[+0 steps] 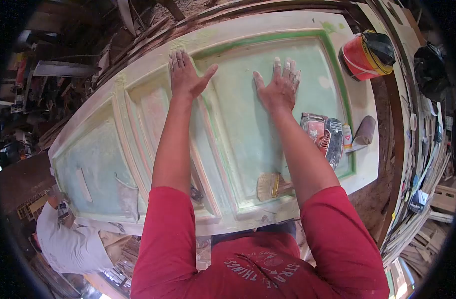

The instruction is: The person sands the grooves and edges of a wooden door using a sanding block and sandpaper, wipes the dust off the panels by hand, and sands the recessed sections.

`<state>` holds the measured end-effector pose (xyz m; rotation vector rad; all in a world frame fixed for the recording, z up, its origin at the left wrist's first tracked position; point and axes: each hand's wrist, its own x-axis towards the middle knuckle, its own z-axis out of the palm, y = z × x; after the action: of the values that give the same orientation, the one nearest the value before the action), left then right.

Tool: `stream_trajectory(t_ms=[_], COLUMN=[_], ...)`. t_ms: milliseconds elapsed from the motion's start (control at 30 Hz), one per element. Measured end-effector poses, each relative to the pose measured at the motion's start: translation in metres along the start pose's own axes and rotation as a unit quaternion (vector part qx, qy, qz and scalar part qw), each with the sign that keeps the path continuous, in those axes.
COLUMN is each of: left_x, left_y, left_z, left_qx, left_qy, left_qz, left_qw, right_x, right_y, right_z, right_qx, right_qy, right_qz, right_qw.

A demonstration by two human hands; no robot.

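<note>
A large panelled door [228, 114], pale green and dusty, lies flat before me. My left hand [186, 77] rests over its raised frame between two panels, fingers stretched out and thumb apart. Over the wide right panel, my right hand [279, 88] is spread, with whitish dust on its fingertips. Neither hand holds anything. Below and right of my right hand sits a red and black power sander [323, 137]. A wide paintbrush [269, 186] lies near the panel's lower edge, its handle partly hidden by my right forearm.
A red and yellow bucket [365, 57] stands at the door's upper right. Beside the sander are a small can [347, 135] and a roll of sandpaper [365, 130]. At lower left, a person in a pale shirt [71, 239] bends near the door. Stacked timber [412, 209] lines the right.
</note>
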<state>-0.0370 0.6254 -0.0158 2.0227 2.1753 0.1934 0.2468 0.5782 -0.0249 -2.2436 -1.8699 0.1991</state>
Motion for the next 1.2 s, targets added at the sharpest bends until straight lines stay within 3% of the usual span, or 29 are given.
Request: stream_trajectory(t_ms=[100,200,300,400,500,600,700,800,900,1000,1100,1200], left_x=[-0.065,-0.114,-0.063,0.005,-0.017,-0.090,-0.067,-0.012,-0.014,-0.111,-0.160,-0.095], left_y=[0.003,0.013,-0.003,0.003,-0.007,0.006,0.005,-0.005,-0.007,0.006,0.018,0.003], left_z=[0.004,0.005,0.013,-0.003,0.008,0.003,-0.001,0.004,0.010,0.016,0.003,0.010], left_qx=[-0.016,0.023,0.021,-0.001,-0.035,0.011,0.043,0.003,-0.034,0.044,0.010,0.004], left_qy=[-0.040,-0.009,0.005,-0.018,-0.009,-0.002,-0.024,0.007,0.011,-0.040,-0.034,-0.022], left_qz=[0.003,0.031,0.038,-0.017,0.011,0.047,0.042,0.035,0.032,0.021,0.048,0.038], left_qw=[0.999,0.999,0.999,1.000,0.999,0.999,0.998,0.999,0.999,0.998,0.998,0.999], right_x=[0.003,-0.006,0.001,-0.001,0.003,0.006,0.003,0.002,-0.003,0.003,-0.004,0.002], right_y=[-0.002,0.000,-0.003,0.001,0.000,0.001,0.000,0.001,0.003,0.000,0.006,0.001], right_z=[-0.002,0.002,0.001,0.004,0.005,0.009,0.007,0.007,0.011,0.009,0.010,0.011], right_qx=[0.007,0.014,0.019,0.014,0.020,0.023,0.019,0.021,0.021,0.024,0.014,0.017], right_qy=[0.002,-0.005,0.004,0.010,0.020,0.027,0.022,0.026,0.033,0.031,0.029,0.030], right_qz=[-0.004,0.009,-0.006,-0.004,-0.010,-0.013,-0.018,-0.019,-0.018,-0.025,-0.015,-0.022], right_qw=[1.000,1.000,1.000,1.000,1.000,0.999,0.999,0.999,0.999,0.999,0.999,0.999])
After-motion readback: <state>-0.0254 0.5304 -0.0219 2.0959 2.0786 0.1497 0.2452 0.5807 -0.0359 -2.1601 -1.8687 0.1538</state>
